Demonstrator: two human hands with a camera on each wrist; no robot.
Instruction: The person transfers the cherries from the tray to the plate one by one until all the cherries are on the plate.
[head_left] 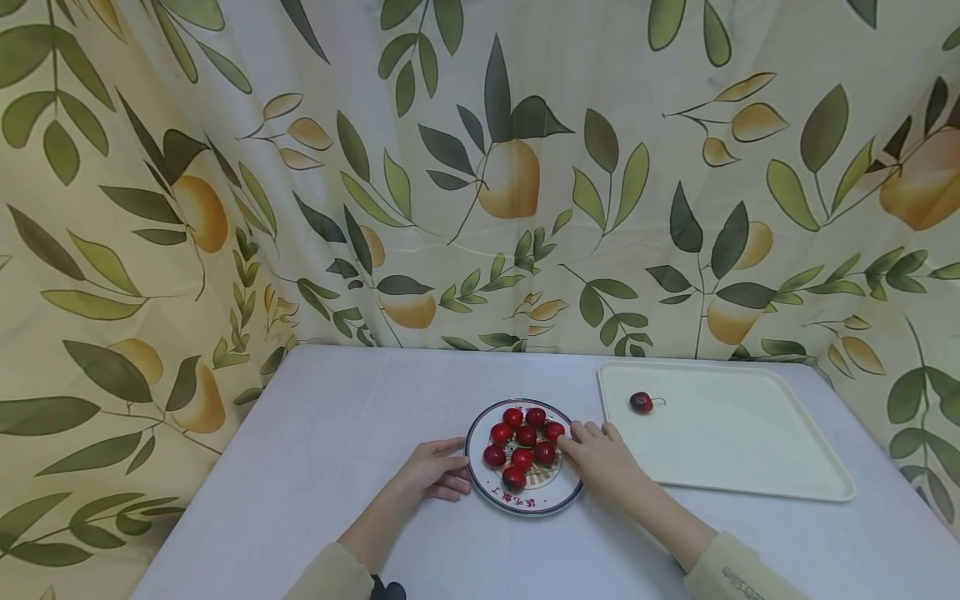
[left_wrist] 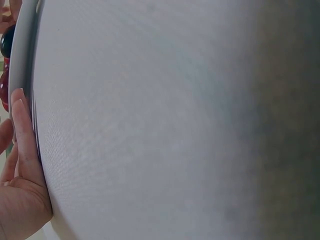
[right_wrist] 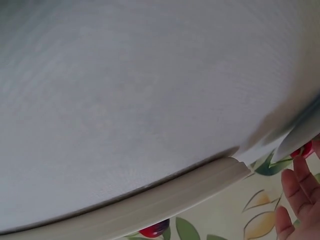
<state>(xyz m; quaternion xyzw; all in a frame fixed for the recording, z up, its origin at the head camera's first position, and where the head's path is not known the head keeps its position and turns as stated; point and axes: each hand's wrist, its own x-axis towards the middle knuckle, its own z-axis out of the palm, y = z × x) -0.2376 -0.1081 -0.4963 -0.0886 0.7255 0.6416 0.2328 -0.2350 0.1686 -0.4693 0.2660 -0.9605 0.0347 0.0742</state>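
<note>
A round white plate (head_left: 491,492) with a dark rim and red lettering bears several dark red cherries (head_left: 522,458). At its left edge my left hand (head_left: 433,473) holds the rim; in the left wrist view one finger (left_wrist: 22,120) lies along the plate's outer side (left_wrist: 20,60). My right hand (head_left: 606,461) reaches over the right rim, its fingertips at a cherry (head_left: 553,431) on that side. The right wrist view shows these fingers (right_wrist: 300,190) close by a cherry (right_wrist: 301,151); their full contact is partly hidden.
A cream rectangular tray (head_left: 735,433) stands on the right, holding one cherry (head_left: 641,402) with a stem. The table has a white cloth (head_left: 337,417). Behind and to the left hangs a curtain (head_left: 465,275) printed with leaves and fruit.
</note>
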